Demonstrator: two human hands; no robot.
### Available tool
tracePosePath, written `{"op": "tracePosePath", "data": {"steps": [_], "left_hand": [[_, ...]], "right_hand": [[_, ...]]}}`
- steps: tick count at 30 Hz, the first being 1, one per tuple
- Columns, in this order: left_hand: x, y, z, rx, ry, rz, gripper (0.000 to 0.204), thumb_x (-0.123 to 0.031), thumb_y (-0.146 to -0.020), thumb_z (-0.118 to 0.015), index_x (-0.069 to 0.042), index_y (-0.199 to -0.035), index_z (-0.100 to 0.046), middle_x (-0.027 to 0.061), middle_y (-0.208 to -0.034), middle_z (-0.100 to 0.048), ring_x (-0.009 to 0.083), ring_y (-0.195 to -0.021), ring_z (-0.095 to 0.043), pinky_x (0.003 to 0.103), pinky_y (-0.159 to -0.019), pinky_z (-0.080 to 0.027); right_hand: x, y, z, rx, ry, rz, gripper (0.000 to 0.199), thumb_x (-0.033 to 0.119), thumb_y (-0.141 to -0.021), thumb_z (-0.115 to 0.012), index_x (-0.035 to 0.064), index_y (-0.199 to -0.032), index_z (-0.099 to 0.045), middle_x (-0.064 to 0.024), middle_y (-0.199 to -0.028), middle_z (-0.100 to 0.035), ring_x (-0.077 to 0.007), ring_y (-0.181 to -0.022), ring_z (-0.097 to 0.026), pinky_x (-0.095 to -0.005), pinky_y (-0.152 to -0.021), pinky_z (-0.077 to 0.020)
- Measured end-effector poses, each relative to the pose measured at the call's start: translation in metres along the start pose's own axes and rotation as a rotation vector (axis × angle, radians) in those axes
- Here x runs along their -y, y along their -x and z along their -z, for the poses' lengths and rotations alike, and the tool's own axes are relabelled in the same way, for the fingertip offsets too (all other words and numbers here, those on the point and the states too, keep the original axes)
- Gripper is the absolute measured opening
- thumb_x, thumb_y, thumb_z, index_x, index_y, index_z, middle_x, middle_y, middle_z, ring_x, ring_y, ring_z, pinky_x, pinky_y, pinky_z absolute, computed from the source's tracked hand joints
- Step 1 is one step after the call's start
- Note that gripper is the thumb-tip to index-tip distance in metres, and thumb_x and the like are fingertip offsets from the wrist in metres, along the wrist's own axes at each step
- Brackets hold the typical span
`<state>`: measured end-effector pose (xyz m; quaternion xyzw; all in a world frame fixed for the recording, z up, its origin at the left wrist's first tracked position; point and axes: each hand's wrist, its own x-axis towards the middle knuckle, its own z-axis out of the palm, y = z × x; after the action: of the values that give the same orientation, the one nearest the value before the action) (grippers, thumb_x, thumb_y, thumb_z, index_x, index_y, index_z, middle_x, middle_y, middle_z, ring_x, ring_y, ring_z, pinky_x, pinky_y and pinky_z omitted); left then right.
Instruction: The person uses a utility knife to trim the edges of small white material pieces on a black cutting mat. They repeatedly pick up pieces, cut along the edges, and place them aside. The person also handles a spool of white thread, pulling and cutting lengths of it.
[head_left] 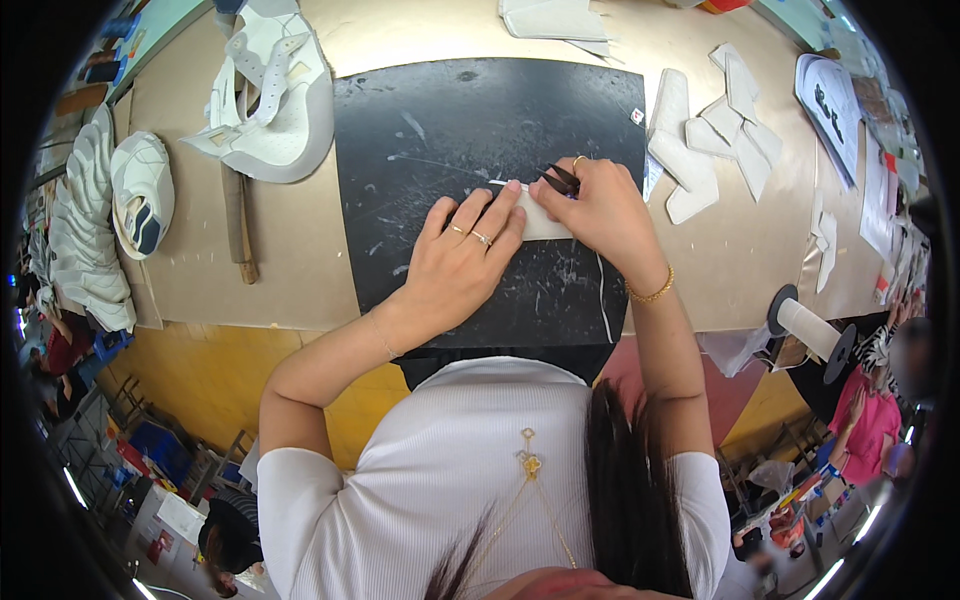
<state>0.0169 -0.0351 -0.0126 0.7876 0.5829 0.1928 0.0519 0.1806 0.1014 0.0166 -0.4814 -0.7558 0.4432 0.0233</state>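
A small white piece of material [545, 222] lies on the black mat [430, 130] in front of me. My left hand [455, 255] rests flat with fingers stretched out, its fingertips pressing on the left part of the piece. On the right side of the piece, my right hand [608, 208] is closed around small dark snips [560, 181], whose pointed blades stick out to the left over the piece's far edge. The handle part is hidden in the hand. A thin white strip [604, 300] hangs down below the right hand across the mat.
White shoe uppers [300, 130] and a wooden-handled tool [238, 225] lie to the left, near a finished-looking shoe [142, 195] and stacked white parts [90, 230]. Cut white pieces [685, 150] lie at the right. A spool [810, 330] stands by the table's right front edge.
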Motion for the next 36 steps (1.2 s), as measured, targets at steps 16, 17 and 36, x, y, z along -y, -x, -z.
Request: {"op": "tracePosePath", "data": {"steps": [16,17,36], "left_hand": [[-0.006,-0.009,0.007,0.016,-0.039,0.017,0.052,-0.018,-0.081,-0.078,-0.003,-0.130,-0.064,0.0141,-0.132,-0.065,0.0297,-0.113,-0.059,0.043,-0.095,-0.046],[-0.007,-0.009,0.007,0.024,-0.050,0.021,0.055,-0.018,-0.081,-0.078,-0.003,-0.132,-0.063,0.0138,-0.132,-0.065,0.0296,-0.113,-0.059,0.044,-0.095,-0.046],[-0.024,-0.013,0.000,0.048,-0.176,0.095,0.068,-0.032,-0.080,-0.081,-0.017,-0.143,-0.060,0.0115,-0.132,-0.061,0.0286,-0.114,-0.056,0.043,-0.097,-0.043]], "right_hand": [[-0.038,0.034,0.032,-0.055,-0.010,-0.140,0.042,0.035,-0.089,-0.078,-0.0025,-0.075,-0.066,-0.0089,-0.059,-0.058,-0.0148,-0.055,-0.052,-0.0311,-0.055,-0.0420],[-0.036,0.034,0.032,-0.058,0.003,-0.136,0.042,0.036,-0.089,-0.079,-0.0017,-0.076,-0.065,-0.0060,-0.060,-0.057,-0.0114,-0.057,-0.050,-0.0293,-0.055,-0.0415],[-0.033,0.037,0.023,-0.118,0.077,-0.096,0.034,0.030,-0.088,-0.076,-0.0033,-0.081,-0.070,-0.0182,-0.067,-0.066,-0.0318,-0.060,-0.064,-0.0387,-0.060,-0.0498]]}}
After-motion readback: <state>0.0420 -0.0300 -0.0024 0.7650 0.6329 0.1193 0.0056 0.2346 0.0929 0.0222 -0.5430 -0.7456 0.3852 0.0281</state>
